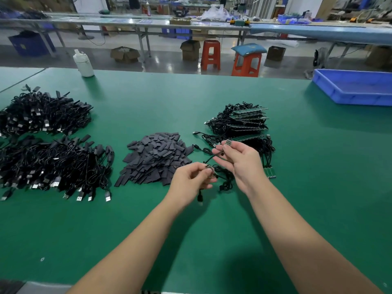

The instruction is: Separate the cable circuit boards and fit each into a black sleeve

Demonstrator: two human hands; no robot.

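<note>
While both hands hover over the green desk [212, 240], each one pinches a small circuit board: left hand [188, 183] has its grip closed on a board [209, 169] between thumb and fingertips, cable [200, 196] dangling below with the plug end hanging just above the desk; right hand [239, 160] sits higher and further out, grip closed on a second board [228, 142] at the fingertips, its cable [212, 158] running down toward the left hand. The two boards are apart, not joined. Loose pile of flat black sleeves [157, 158] lies just left of the hands. Stack of unseparated board strips with cables [244, 122] sits behind the right hand; one more green strip [269, 172] pokes out just right of the right wrist. Two big heaps of sleeved cables [48, 145] on the far left. Blue tray [352, 88] at far right edge of desk, nothing visible inside it from here. White plastic bottle [83, 63] stands at the desk's far edge, contents can't tell.
</note>
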